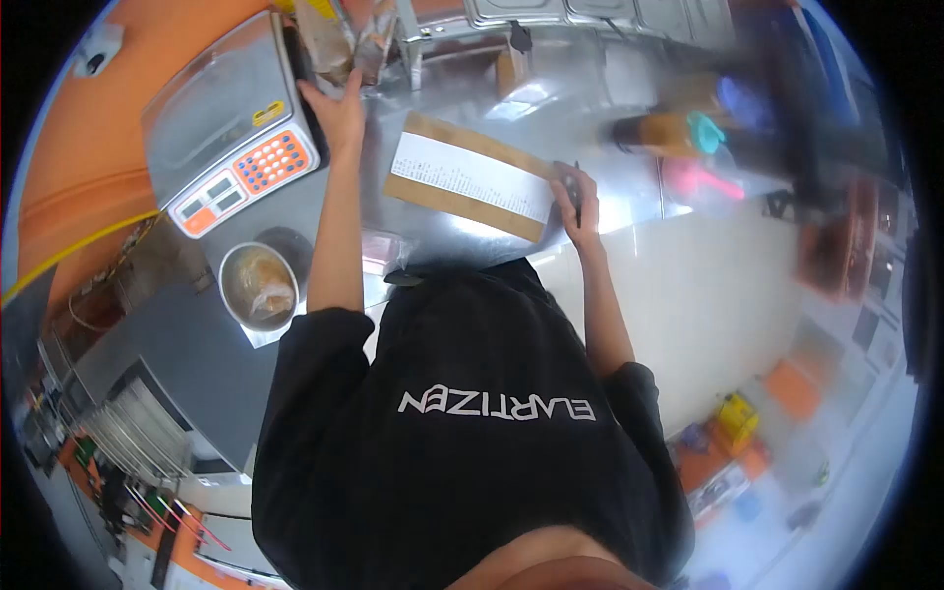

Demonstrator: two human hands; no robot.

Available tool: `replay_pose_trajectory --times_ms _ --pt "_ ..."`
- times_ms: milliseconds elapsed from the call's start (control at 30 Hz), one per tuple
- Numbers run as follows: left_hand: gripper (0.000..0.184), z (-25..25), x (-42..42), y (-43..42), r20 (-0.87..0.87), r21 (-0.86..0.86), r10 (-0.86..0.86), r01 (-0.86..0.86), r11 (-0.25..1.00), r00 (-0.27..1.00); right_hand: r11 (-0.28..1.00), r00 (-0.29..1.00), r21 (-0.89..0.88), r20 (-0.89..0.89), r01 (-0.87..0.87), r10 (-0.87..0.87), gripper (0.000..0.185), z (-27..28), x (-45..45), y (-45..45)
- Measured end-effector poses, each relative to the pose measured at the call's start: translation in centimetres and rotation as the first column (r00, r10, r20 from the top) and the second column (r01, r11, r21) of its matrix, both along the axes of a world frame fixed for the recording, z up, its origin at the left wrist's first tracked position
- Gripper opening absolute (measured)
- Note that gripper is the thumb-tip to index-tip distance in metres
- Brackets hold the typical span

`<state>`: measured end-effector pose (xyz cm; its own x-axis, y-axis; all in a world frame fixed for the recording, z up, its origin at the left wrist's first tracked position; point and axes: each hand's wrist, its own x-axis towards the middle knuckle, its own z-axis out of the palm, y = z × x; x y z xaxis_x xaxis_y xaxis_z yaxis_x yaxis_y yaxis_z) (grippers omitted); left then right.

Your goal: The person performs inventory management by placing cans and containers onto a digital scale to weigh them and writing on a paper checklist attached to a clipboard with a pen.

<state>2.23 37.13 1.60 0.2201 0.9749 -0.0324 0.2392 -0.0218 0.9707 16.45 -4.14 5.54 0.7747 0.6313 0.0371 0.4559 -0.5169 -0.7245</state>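
Note:
My left hand (340,113) reaches to the back of the metal counter, thumb and a finger spread apart at the lower end of a clear plastic bag (327,44) with brownish contents. Whether it touches the bag is hard to tell. In my right hand (580,206) is a slim dark pen (577,192), held at the right end of a brown board (472,130). A long white sheet of small printed lines (470,179) lies across that board.
To the left stands a weighing scale (221,118) with an orange keypad. Below it, a metal bowl (228,295) holds something brownish and a crumpled plastic piece. Metal trays (590,10) line the back. Blurred bottles, one with a teal top (705,133), stand at the right.

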Motion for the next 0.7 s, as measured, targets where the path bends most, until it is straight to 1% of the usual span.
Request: replay_pose_trajectory --times_ms 33,67,133,167,200,233,267,300,333,367,400,433,500,533,633,667,700 --pt "0.114 1.8 -1.2 -1.6 -0.026 -0.101 -0.022 0.019 0.995 0.999 1.0 1.0 -0.02 0.007 -0.011 0.011 0.039 0.4 -0.5 0.1" --pt "0.107 2.3 -1.7 -3.6 0.113 -0.215 0.002 0.022 0.976 0.994 0.999 1.0 -0.037 -0.011 0.007 -0.008 0.041 0.5 -0.7 0.3" --pt "0.092 6.4 -3.7 -9.0 0.199 -0.311 -0.05 0.112 0.944 0.979 0.997 0.998 -0.07 -0.048 0.037 -0.04 0.047 0.4 -1.1 0.4" --pt "0.083 7.6 -5.0 -11.8 0.194 -0.362 -0.077 0.144 0.921 0.978 0.997 0.999 -0.073 -0.02 0.032 -0.033 0.05 0.2 -1.1 0.6" --pt "0.074 8.3 -6.2 -14.4 0.191 -0.408 -0.101 0.172 0.897 0.976 0.997 1.0 -0.074 0.01 0.023 -0.023 0.052 0.1 -1.0 0.8" --pt "0.07 7.3 -7.7 -17.2 0.276 -0.493 -0.128 0.254 0.832 0.953 0.997 0.999 -0.071 0.04 0.011 -0.009 0.055 -0.1 -0.9 1.0" --pt "0.065 6.2 -9.2 -19.8 0.36 -0.565 -0.14 0.335 0.754 0.922 0.995 0.997 -0.097 0.076 0.01 -0.003 0.057 -0.1 -0.8 1.1" --pt "0.065 6.7 -10.4 -22.0 0.406 -0.716 -0.117 0.395 0.576 0.906 0.993 0.994 -0.119 0.11 0.008 0.005 0.059 -0.2 -0.7 1.2" --pt "0.065 7.4 -11.2 -23.8 0.445 -0.817 -0.083 0.442 0.37 0.892 0.991 0.989 -0.135 0.145 0.005 0.015 0.061 -0.1 -0.8 1.3" --pt "0.064 7.8 -11.3 -25.0 0.444 -0.859 -0.125 0.461 0.224 0.887 0.982 0.994 -0.19 0.109 -0.001 0.022 0.061 0.3 -0.8 1.6" --pt "0.069 6.9 -11.0 -26.2 0.389 -0.916 -0.037 0.391 0.095 0.921 0.97 0.997 -0.245 0.072 -0.013 0.032 0.061 0.8 -0.7 1.8" --pt "0.07 6.7 -10.5 -27.0 0.374 -0.919 -0.059 0.378 0.109 0.926 0.954 0.999 -0.298 0.036 -0.028 0.04 0.062 0.9 -0.7 1.9" --pt "0.071 6.2 -9.7 -28.3 0.343 -0.926 -0.096 0.353 0.136 0.935 0.955 0.995 -0.281 -0.011 -0.1 0.101 0.061 0.4 -0.6 1.4" --pt "0.083 5.9 -9.4 -28.2 0.421 -0.876 -0.205 0.455 0.159 0.883 0.951 0.99 -0.274 -0.033 -0.143 0.139 0.061 0.1 -0.4 1.0" --pt "0.078 6.1 -9.2 -30.4 0.269 -0.907 -0.114 0.291 0.304 0.957 0.997 0.964 -0.012 -0.255 -0.076 0.07 0.052 -1.1 -1.3 -0.5" --pt "0.073 5.9 -9.1 -31.1 0.25 -0.906 -0.078 0.262 0.332 0.965 0.993 0.953 -0.02 -0.283 -0.115 0.104 0.05 -1.1 -1.4 -1.5" --pt "0.069 5.5 -8.8 -31.9 0.233 -0.903 -0.043 0.233 0.36 0.971 0.988 0.941 -0.025 -0.308 -0.153 0.138 0.048 1.1 -1.8 -2.2"
